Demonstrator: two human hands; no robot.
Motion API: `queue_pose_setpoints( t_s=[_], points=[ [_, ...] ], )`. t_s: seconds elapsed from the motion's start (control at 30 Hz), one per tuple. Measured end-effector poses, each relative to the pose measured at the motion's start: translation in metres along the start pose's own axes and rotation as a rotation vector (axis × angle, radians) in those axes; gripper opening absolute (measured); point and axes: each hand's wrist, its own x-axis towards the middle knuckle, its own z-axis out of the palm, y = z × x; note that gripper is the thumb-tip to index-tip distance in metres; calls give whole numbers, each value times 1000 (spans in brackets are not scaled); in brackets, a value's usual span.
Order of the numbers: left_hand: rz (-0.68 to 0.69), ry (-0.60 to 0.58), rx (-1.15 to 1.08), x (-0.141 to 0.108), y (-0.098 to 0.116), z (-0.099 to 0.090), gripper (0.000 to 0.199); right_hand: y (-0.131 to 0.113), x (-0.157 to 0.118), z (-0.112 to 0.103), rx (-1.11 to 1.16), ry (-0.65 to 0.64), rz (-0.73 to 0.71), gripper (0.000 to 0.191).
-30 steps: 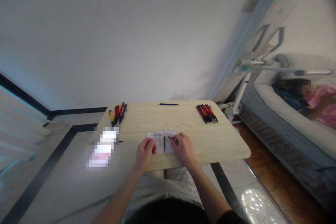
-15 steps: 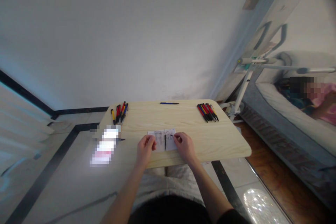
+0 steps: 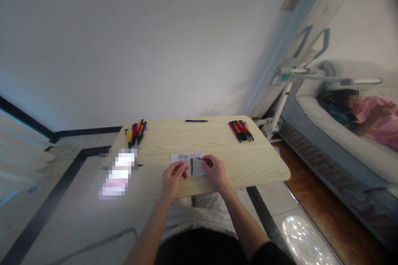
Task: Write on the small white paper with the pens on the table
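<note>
On the light wooden table [image 3: 174, 138] lies a white sheet of paper [image 3: 197, 169] with writing. A thin dark stick, like a pen part [image 3: 192, 167], rests across it, pointing away from me. My right hand [image 3: 215, 170] is over the paper's right edge, thumb and finger pinching a short, thin dark piece [image 3: 200, 158] too small to identify. At the paper's left side, my left hand [image 3: 174, 177] has its thumb and fingers pressed together; whatever may be between them is hidden.
Several coloured pens [image 3: 241, 131] lie side by side at the right, and more pens [image 3: 136, 133] at the back left. A blue pen [image 3: 196, 121] lies by the far edge. A blurred bright screen [image 3: 120, 174] is at the left. A person [image 3: 377, 118] lies on the sofa beyond a metal frame [image 3: 281, 107].
The view has shifted slightly, so the table appears further left. My left hand has moved a little right over the paper. My right hand keeps its pinch on the dark piece.
</note>
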Motion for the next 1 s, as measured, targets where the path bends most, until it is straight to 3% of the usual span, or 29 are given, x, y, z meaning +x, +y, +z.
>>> queue_pose_setpoints(
  t_s=[0.3, 0.67, 1.0],
  points=[
    [16, -28, 180, -4, 6, 3, 28, -25, -22, 16, 309, 22, 114, 14],
    [32, -33, 223, -4, 7, 4, 27, -24, -26, 16, 335, 11, 103, 13],
    [70, -93, 417, -8, 12, 7, 26, -26, -27, 15, 298, -48, 77, 15]
  ],
)
